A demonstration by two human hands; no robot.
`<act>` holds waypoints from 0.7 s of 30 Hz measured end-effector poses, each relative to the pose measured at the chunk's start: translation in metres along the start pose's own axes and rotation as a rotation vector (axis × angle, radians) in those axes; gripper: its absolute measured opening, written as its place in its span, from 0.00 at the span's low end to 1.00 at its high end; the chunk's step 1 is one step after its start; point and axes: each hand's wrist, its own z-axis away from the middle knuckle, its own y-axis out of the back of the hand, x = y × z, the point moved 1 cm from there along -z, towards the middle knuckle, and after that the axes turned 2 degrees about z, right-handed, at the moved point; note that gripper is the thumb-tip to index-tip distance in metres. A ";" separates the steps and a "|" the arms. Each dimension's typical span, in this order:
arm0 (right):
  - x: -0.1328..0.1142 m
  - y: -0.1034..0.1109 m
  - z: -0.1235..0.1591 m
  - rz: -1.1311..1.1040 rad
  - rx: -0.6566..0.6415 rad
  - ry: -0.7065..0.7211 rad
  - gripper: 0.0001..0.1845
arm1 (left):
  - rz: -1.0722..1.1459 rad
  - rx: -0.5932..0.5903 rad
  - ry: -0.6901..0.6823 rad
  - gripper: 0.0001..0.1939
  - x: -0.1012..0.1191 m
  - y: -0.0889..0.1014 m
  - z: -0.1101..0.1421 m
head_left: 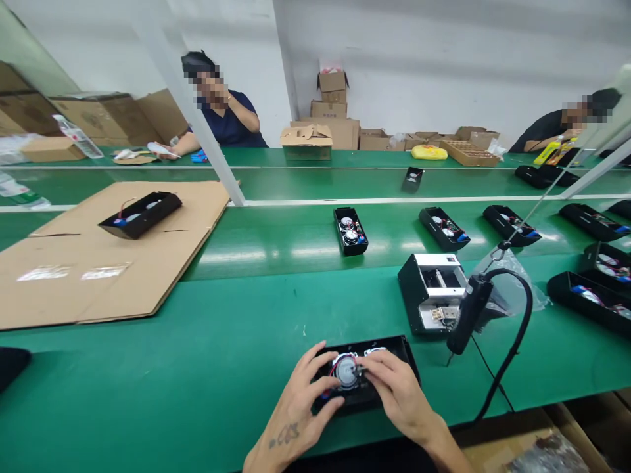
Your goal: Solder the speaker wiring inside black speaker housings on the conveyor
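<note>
In front of me on the green bench lies an open black speaker housing [401, 358]. A round, pale-faced speaker [347, 371] sits in it with red wires beside it; a second round part shows partly beyond my right fingers. My left hand [308, 394] grips the housing's left end, its fingers spread and curved over the far side and the thumb nearer me. At the speaker's right edge, my right hand [394, 391] pinches a small dark part [359, 372] whose kind I cannot make out. Both hands partly cover the housing's inside.
A black electric screwdriver [470, 315] hangs right of my hands before a silver-and-black screw feeder [434, 292]. More housings, one [351, 231] mid-belt, stand beyond and right. Cardboard [108, 263] lies left. Two people sit across the line.
</note>
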 end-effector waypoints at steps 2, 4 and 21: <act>-0.002 0.009 0.000 0.151 -0.182 0.123 0.24 | -0.056 -0.049 -0.024 0.21 0.002 -0.003 0.002; -0.006 0.014 0.000 0.304 -0.311 0.176 0.23 | -0.107 -0.095 -0.047 0.29 0.003 -0.009 0.002; -0.010 0.002 0.001 0.312 -0.667 -0.043 0.15 | -0.262 -0.192 -0.130 0.12 0.000 -0.031 -0.005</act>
